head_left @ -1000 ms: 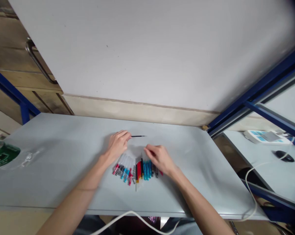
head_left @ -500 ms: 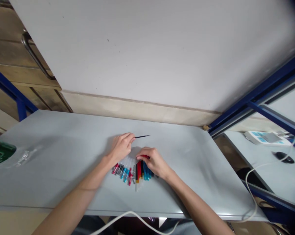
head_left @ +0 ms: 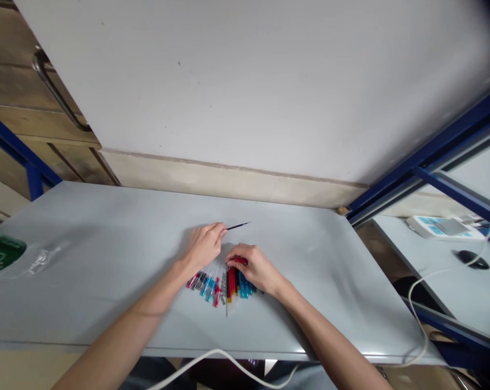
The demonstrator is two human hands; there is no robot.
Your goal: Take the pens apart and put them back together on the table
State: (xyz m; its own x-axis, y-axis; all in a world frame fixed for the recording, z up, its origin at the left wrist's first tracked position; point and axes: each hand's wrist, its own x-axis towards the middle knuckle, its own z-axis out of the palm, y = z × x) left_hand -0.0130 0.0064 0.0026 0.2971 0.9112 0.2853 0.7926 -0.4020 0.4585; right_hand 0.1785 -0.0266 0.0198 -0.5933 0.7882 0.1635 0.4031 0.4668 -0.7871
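Note:
My left hand (head_left: 207, 244) is closed on a thin dark refill (head_left: 238, 225), whose tip points right above the grey table (head_left: 118, 233). Just to the right, my right hand (head_left: 253, 265) has its fingers closed on a red piece (head_left: 240, 260), partly hidden by them. Under and between the hands lie clear pen barrels with pink, dark and blue ends (head_left: 207, 287). Beside these are red and black refills (head_left: 232, 284) with pale ends, and several blue caps (head_left: 245, 287), partly covered by my right hand.
A bottle with a green label (head_left: 3, 253) and clear plastic wrap (head_left: 44, 257) are at the left. A white cable (head_left: 416, 319) hangs over the right edge. Blue frame bars (head_left: 424, 157), a white device (head_left: 444, 227) and a black mouse (head_left: 472, 260) are at the right.
My left hand has shifted very slightly right, and the refill in it tilts up a little more. My right hand has stayed in nearly the same place.

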